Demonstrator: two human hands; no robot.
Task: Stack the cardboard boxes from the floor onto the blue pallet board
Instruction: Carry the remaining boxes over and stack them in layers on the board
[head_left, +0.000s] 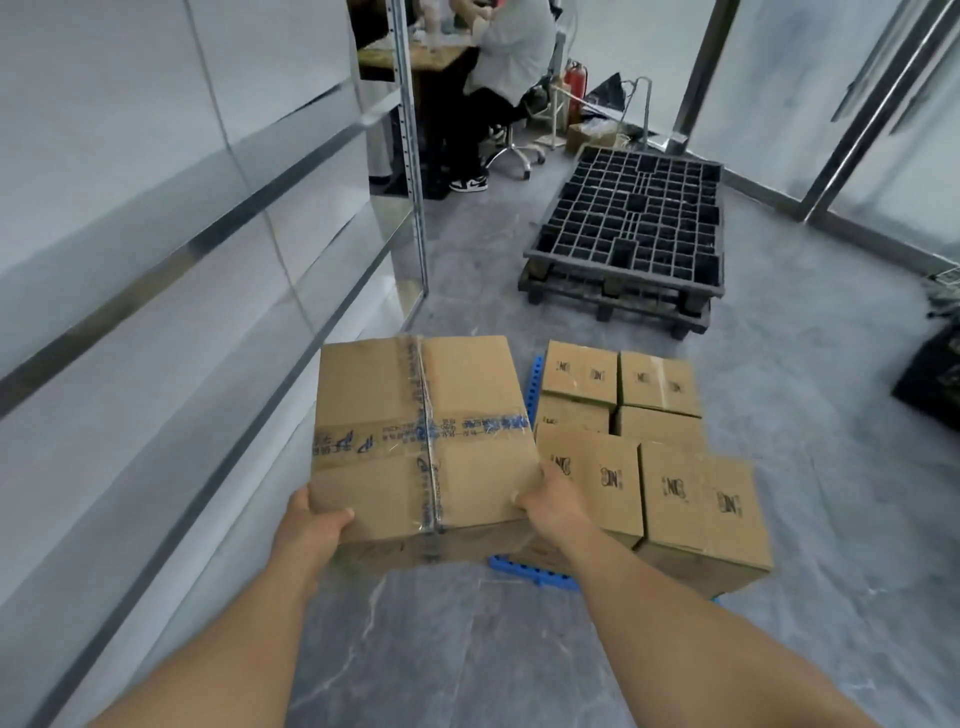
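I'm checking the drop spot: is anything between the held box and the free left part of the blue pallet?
Nothing visible. Both hands, left and right, hold the taped box over the pallet's left part; the small boxes stand beside it on the right.

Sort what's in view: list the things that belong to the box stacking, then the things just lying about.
Job: large taped box, held by left hand and right hand; small printed boxes; blue pallet board.
Lying about: dark pallets, fire extinguisher, office chair.
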